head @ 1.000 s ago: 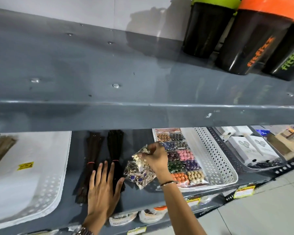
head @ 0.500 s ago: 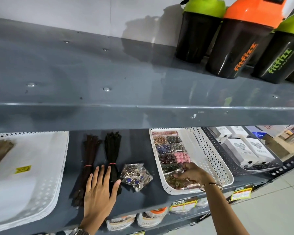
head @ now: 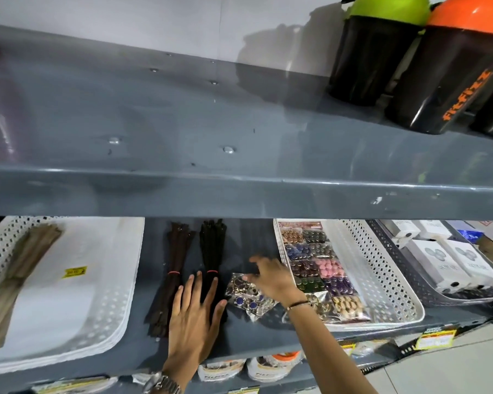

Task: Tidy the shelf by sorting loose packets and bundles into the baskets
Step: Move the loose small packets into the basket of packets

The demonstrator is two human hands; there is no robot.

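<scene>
Grey shelf [head: 120, 331]: right hand [head: 270, 280] had returned from the white basket [head: 381, 268], fingers spread over the remaining button packets [head: 248, 297]; more sorting remained.

Bright even indoor light, soft glare on the grey upper shelf [head: 182, 123], dimmer under it, edges curved, right hand [head: 270, 277] perhaps slightly blurred

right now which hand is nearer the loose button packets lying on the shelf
Right. The right hand hovers over the loose button packets, fingers spread at their top edge. The left hand lies flat on the dark bundle just to their left.
</scene>
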